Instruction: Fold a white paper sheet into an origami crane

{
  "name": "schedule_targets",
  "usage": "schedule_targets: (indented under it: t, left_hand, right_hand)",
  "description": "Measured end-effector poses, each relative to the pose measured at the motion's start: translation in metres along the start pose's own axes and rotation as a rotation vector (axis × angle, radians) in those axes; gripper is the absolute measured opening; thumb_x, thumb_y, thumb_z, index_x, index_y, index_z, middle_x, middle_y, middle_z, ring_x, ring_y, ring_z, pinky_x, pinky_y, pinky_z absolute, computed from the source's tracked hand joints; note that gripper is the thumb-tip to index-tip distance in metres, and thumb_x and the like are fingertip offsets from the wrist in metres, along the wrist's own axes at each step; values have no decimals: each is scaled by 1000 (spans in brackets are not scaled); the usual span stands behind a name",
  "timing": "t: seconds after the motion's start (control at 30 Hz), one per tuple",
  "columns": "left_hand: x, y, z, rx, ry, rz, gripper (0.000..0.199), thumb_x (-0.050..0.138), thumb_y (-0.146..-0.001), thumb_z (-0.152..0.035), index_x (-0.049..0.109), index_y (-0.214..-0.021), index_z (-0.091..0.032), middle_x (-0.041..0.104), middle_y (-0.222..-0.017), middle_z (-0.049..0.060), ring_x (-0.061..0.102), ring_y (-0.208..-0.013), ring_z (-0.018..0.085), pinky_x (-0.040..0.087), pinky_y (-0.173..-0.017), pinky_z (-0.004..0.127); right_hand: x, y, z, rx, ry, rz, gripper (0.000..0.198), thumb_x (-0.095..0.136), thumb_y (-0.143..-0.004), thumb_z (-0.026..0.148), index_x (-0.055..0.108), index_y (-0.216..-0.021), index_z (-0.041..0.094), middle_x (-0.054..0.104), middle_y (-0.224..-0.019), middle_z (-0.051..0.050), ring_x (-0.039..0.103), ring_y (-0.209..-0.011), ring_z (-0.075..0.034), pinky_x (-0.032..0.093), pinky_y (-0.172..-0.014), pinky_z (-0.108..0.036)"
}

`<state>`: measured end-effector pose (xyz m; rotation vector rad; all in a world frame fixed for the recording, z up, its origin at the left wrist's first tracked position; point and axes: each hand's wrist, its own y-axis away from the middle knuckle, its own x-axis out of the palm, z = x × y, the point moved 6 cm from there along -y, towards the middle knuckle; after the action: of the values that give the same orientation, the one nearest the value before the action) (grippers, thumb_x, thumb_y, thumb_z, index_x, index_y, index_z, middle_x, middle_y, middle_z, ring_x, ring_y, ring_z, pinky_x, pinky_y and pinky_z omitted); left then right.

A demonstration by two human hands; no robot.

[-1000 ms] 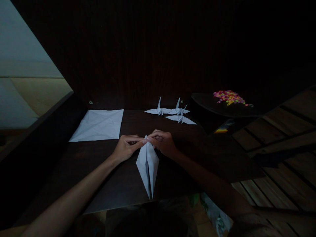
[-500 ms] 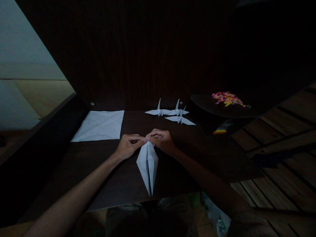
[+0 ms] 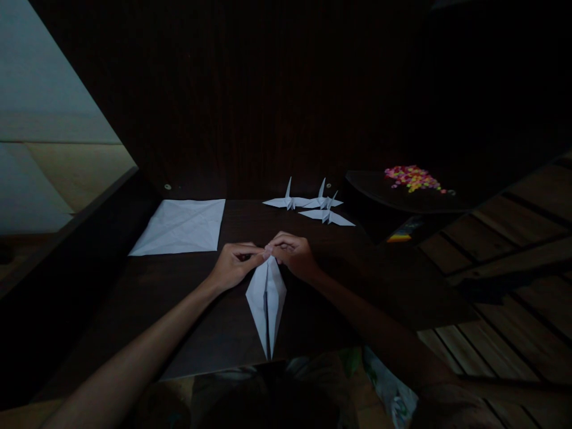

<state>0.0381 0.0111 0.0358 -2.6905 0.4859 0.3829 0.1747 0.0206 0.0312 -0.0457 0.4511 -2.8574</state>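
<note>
The folded paper (image 3: pixel 257 292) was pinched at its twelve-o'clock tip by the left hand (image 3: pixel 233 266) and right hand (image 3: pixel 295 256); three paper cranes (image 3: pixel 306 203) were seen at one o'clock.

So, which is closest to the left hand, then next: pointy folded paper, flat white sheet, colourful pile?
From the left hand, head view:
1. Pointy folded paper: in its grip.
2. Flat white sheet: ahead, leftward.
3. Colourful pile: far right side.
</note>
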Motion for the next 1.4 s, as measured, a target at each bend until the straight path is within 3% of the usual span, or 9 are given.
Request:
schedule_targets:
  t: [0.1,0.3,0.5,0.67,0.93,1.1,1.27,1.4]
  left_hand:
    - [1,0,0,2,-19,9,21,63,-81,-33,76,-84,-16,67,-69,4,55,-60,12,40,-54,22]
    - [3,0,1,-4,-40,21,23,63,-81,-35,75,-82,-16,70,-76,6,59,-66,14,45,-61,24]
    - [-1,-1,-1,-10,-54,-17,22,63,-81,-34,75,-82,-16,66,-69,3,57,-63,13,43,-59,22]
    - [-3,-2,-3,-19,-61,-40,23,63,-80,-35,75,-82,-16,65,-69,3,56,-63,13,43,-59,22]
    - [-1,-1,5,-114,107,-38,26,64,-79,-37,73,-87,-14,70,-79,4,61,-71,16,47,-67,25]
    - [-1,0,9,-135,103,-41,27,66,-77,-38,72,-86,-14,71,-77,3,60,-67,15,47,-63,23]
    - [-8,-1,17,-129,45,-131,26,65,-77,-38,72,-82,-14,69,-71,2,58,-61,13,45,-56,22]
    - [-16,-1,19,-113,9,-246,24,66,-77,-37,71,-80,-14,69,-75,3,60,-66,14,47,-60,23]
  right_hand:
    - [0,0,-1,1,15,5,11,68,-71,27,65,-67,17,57,-70,0,51,-55,-8,37,-47,-20]
    - [-1,-1,1,3,42,10,15,65,-74,29,66,-66,16,56,-69,1,46,-50,-7,35,-46,-21]
    - [-4,-1,-4,63,4,-9,19,61,-77,32,64,-66,16,50,-60,3,42,-48,-6,34,-44,-20]
    - [-5,-2,-5,13,28,0,13,65,-74,29,65,-71,16,56,-71,1,50,-58,-8,38,-49,-20]
    - [-6,-2,-3,-1,103,-62,17,65,-76,33,65,-72,17,59,-71,0,55,-61,-10,42,-55,-22]
    - [-7,-1,-5,-24,115,-92,17,64,-76,33,65,-72,17,61,-72,-1,57,-64,-11,44,-57,-23]
    - [-5,-2,-7,4,122,-23,17,62,-78,33,66,-74,17,62,-70,-1,57,-65,-12,44,-59,-23]
    - [-3,-1,-10,21,198,31,18,62,-78,33,66,-73,16,61,-70,-1,54,-62,-11,41,-55,-23]
